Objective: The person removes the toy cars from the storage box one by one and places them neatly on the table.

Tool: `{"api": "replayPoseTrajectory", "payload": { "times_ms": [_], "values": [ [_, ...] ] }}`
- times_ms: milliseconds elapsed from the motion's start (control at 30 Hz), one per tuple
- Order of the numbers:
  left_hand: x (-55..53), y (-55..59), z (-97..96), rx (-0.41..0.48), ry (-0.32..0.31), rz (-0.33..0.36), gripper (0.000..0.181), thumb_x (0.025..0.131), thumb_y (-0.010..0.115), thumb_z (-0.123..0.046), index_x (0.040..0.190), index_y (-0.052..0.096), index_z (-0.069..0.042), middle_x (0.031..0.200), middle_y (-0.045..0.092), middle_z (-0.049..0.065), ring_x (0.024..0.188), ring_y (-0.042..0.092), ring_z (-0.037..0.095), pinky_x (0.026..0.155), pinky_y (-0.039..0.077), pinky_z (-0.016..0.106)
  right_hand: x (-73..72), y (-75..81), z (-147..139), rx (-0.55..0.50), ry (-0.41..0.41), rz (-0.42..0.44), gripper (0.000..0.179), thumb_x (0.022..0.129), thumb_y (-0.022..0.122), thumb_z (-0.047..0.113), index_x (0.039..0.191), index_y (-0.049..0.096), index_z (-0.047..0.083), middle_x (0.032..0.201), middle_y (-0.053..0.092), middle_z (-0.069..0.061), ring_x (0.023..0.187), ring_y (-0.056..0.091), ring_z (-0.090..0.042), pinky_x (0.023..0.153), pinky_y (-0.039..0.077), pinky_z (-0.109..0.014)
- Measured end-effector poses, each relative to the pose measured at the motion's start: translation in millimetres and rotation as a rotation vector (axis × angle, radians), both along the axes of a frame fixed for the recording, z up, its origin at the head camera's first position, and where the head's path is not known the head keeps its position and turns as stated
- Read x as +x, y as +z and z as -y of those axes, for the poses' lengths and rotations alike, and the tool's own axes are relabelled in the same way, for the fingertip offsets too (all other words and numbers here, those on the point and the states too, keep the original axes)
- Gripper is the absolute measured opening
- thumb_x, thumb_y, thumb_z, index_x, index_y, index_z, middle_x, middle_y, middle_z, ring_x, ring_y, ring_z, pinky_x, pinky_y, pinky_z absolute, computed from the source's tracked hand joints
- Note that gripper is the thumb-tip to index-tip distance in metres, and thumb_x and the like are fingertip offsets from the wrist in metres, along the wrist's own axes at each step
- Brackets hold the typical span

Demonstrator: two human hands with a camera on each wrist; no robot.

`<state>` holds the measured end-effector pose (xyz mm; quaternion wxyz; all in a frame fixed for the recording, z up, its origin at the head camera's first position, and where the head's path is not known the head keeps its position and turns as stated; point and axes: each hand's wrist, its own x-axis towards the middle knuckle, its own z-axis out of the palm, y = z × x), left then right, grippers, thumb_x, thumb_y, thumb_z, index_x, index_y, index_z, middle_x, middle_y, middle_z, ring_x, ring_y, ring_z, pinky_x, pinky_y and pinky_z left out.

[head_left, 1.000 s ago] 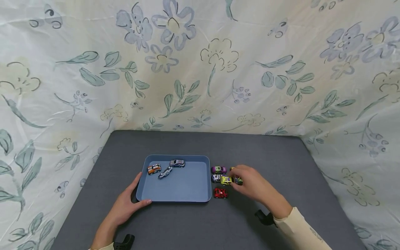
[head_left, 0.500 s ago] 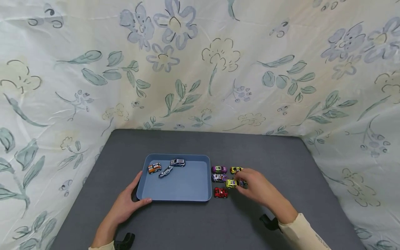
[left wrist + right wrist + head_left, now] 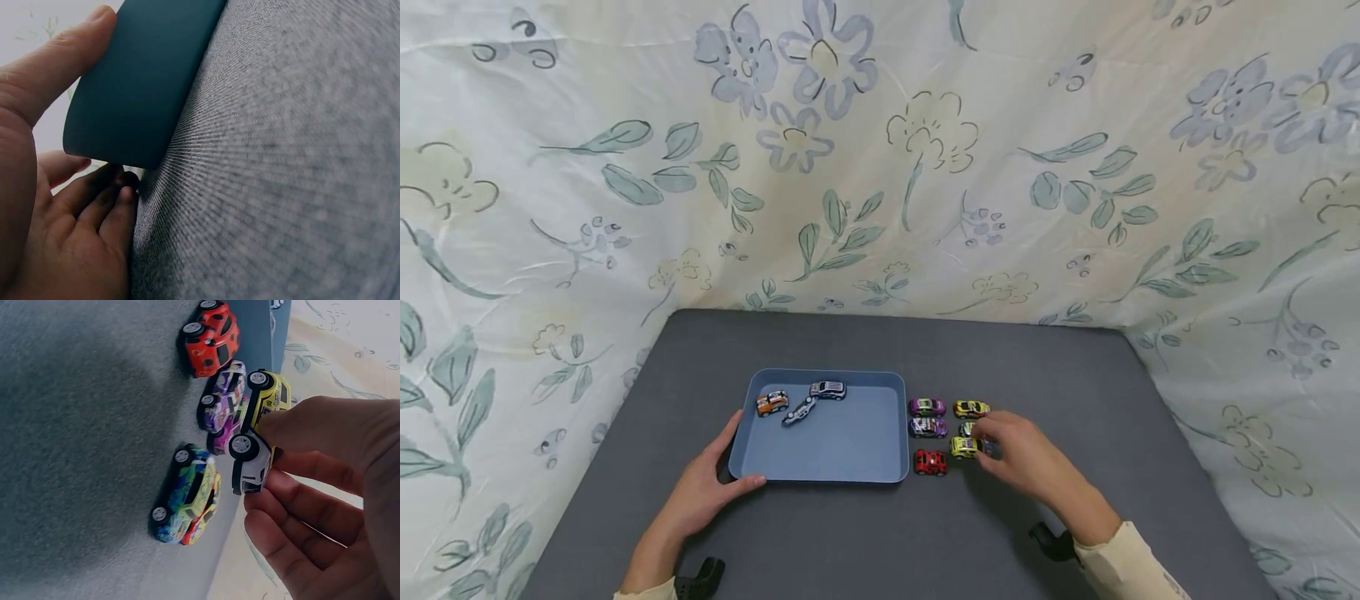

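A blue tray (image 3: 827, 450) lies on the grey table, with an orange toy car (image 3: 772, 403) and two silver toy cars (image 3: 828, 389) in its far left part. My left hand (image 3: 707, 492) holds the tray's near left corner, thumb along the front wall and fingers by the left side. To the right of the tray, my right hand (image 3: 1026, 458) pinches a yellow-and-white toy car (image 3: 270, 403) between thumb and fingers, apart from the table in the right wrist view. Below it stands a green-and-blue toy car (image 3: 190, 490), partly hidden by the hand in the head view.
Beside the tray's right wall stand a purple toy car (image 3: 927, 407), a white-and-purple toy car (image 3: 928, 427) and a red toy car (image 3: 930, 462). A yellow-and-black toy car (image 3: 972, 408) is farther right. Flowered cloth (image 3: 850, 208) surrounds the table.
My right hand has drawn the yellow-and-white car right and nearer to me, away from the white-and-purple car. More of the yellow-and-black car shows. My left hand stays at the tray.
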<state>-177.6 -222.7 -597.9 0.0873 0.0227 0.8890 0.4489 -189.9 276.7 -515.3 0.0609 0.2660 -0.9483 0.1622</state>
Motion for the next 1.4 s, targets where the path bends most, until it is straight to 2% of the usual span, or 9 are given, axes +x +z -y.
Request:
{"api": "replayPoseTrajectory", "payload": {
  "times_ms": [267,533,867,1033,1400],
  "values": [
    [-1.8,2.0,0.4,0.005,-0.011,0.016,0.118,0.090,0.088,-0.050,0.177,0.014,-0.022,0.175,0.022,0.027,0.158,0.023,0.054,0.121,0.024,0.075,1.3,-3.4,-5,0.034,-0.024,0.016,0.023,0.084,0.091,0.006,0.100,0.078,0.014,0.098,0.069,0.007,0.089,0.065,-0.012,0.075,0.058,-0.038],
    [-6.1,0.9,2.2,0.007,-0.002,-0.014,0.117,0.089,0.089,-0.051,0.176,0.016,-0.022,0.175,0.023,0.026,0.158,0.024,0.054,0.120,0.026,0.075,0.6,-8.7,-10,0.036,-0.029,0.020,0.023,0.082,0.092,0.005,0.096,0.077,0.015,0.091,0.066,0.009,0.084,0.062,-0.010,0.072,0.056,-0.037],
    [-3.7,4.0,1.6,0.009,-0.013,0.003,0.117,0.090,0.089,-0.049,0.177,0.015,-0.023,0.176,0.023,0.026,0.158,0.023,0.053,0.120,0.026,0.074,0.7,-16.7,-14,0.043,-0.034,0.053,0.023,0.082,0.091,0.005,0.097,0.077,0.016,0.093,0.067,0.009,0.085,0.062,-0.011,0.073,0.057,-0.038],
    [-4.2,3.5,1.9,0.018,-0.014,-0.013,0.116,0.090,0.090,-0.048,0.176,0.016,-0.022,0.175,0.023,0.026,0.158,0.023,0.054,0.119,0.026,0.075,0.7,-19.5,-16,0.042,-0.050,0.091,0.023,0.083,0.091,0.005,0.098,0.077,0.017,0.094,0.067,0.009,0.085,0.063,-0.012,0.072,0.057,-0.038],
    [-3.3,3.0,1.2,0.011,-0.012,-0.028,0.116,0.090,0.089,-0.049,0.176,0.016,-0.021,0.175,0.023,0.027,0.158,0.023,0.054,0.119,0.026,0.076,-0.3,-27.8,-19,0.026,-0.060,0.101,0.023,0.082,0.091,0.004,0.096,0.076,0.015,0.091,0.066,0.009,0.083,0.063,-0.012,0.070,0.056,-0.037]
  ]
}}
